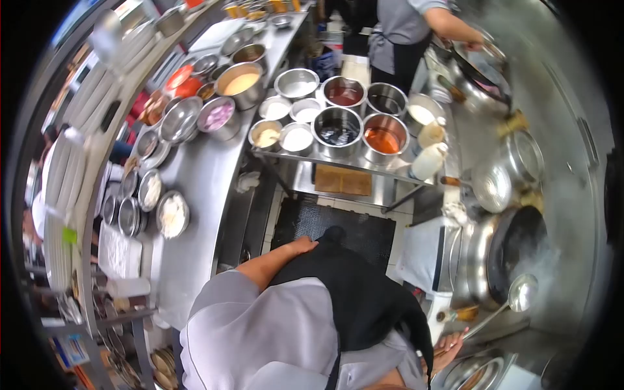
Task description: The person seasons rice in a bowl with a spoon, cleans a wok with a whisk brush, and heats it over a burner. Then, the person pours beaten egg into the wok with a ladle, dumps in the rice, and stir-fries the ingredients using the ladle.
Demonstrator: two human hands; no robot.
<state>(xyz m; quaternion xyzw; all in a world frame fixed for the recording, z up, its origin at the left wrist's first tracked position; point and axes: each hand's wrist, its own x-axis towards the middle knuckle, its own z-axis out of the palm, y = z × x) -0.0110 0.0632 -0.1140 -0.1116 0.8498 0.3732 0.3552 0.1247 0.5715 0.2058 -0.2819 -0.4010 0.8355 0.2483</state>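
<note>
At the lower right, my right hand is closed round the handle of a long metal ladle. The ladle's bowl hangs beside a dark, steaming wok on the stove. My left hand rests against the front of my black apron; its fingers are partly hidden, and no object shows in it. A wooden-handled tool lies between the wok and my right hand.
Metal pots of sauces stand on a steel table ahead. Bowls line the left counter. A co-worker reaches over another wok at the upper right. A black mat covers the floor.
</note>
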